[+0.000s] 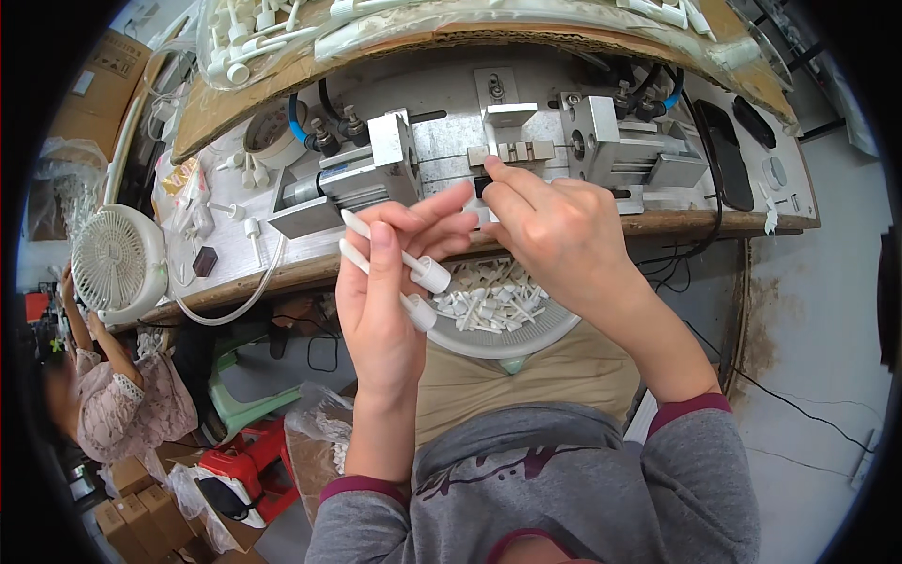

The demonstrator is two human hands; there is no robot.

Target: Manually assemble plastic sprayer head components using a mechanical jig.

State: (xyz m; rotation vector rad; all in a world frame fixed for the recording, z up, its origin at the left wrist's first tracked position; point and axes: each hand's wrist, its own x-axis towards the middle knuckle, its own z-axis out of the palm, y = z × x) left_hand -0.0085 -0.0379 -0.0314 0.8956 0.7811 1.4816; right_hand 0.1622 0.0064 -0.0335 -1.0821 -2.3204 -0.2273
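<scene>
My left hand (378,343) is closed around two white plastic capped sticks (430,274). Their rounded tips stick out past my thumb, and their ribbed caps point to the right. Over the front of the metal clamping fixture (449,141), my right hand (564,226) has its fingers bent together. One fingertip touches a small metal holder block (526,151) in the fixture's middle. Whatever those fingers hold, if anything, is hidden. Below both hands, a round grey basket (507,348) contains many similar white pieces.
Cardboard with bagged white parts (404,28) overhangs the bench's back. Metal cylinder blocks (601,141) with hoses flank the fixture. A white fan (117,263) and a tape roll (274,136) lie left, a black phone (723,155) right. Another person (132,395) sits at far left.
</scene>
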